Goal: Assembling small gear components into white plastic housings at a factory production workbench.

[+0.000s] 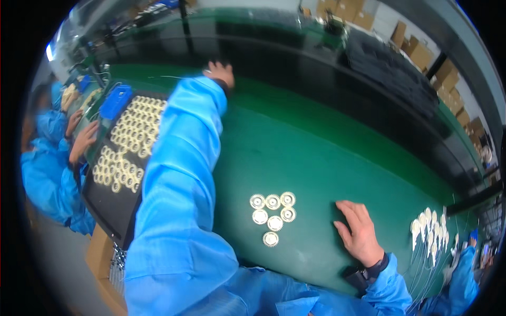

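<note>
My left hand (220, 73) reaches far across the green tabletop (316, 158), fingers spread and nothing seen in them. A thin white wire (167, 77) lies just left of it. My right hand (360, 231) hovers over or rests on the near right part of the table; I cannot tell which. Its thumb stands apart from the loosely curved fingers, and it looks empty. Left of it, several cream gear-like discs (274, 223) with toothed rims lie flat in a loose cluster. My left sleeve hides part of the black tray (108, 208).
Many similar ring-shaped pieces (138, 124) fill that tray, with a blue bin (115, 102) behind it. At right lies a pile of cream parts with wires (431, 231). Co-workers in blue sit at the left (50, 174) and right (461, 279). A dark raised ledge (316, 84) bounds the far side.
</note>
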The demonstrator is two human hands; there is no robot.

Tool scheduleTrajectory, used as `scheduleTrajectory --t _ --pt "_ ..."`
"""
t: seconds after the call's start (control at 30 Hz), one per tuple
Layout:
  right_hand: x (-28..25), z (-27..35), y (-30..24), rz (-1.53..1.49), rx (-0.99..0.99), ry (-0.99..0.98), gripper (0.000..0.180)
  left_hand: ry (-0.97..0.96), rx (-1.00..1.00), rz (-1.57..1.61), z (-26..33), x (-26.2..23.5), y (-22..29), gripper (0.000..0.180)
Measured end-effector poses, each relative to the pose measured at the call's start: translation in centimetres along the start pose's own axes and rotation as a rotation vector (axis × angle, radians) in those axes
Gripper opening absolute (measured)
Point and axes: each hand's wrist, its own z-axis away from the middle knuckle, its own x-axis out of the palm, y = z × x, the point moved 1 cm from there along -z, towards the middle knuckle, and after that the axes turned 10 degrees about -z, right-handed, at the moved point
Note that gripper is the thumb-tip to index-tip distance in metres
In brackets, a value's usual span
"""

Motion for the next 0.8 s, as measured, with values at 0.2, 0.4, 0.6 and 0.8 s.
scheduleTrajectory --t 0.2,0.4,0.6,0.8 --pt "0.1 -3.6 0.6 -0.216 -0.048 -0.064 0.042 -0.062 0.355 0.12 -2.9 -1.0 -2.3 0.047" --pt "4.3 -7.5 -1.5 -0.312 -0.232 -0.113 0.038 0.07 0.278 0.202 0.8 -4.3 -1.3 0.046" --pt "5.1 -7.8 -1.1 -0.179 -0.323 -0.2 0.037 -0.241 0.298 1.353 10.9 -11.9 1.6 0.051" --pt "4.9 -6.2 -1.9 -0.179 -0.321 -0.125 0.033 -0.794 0.384 2.07 17.7 -13.4 1.4 0.039"
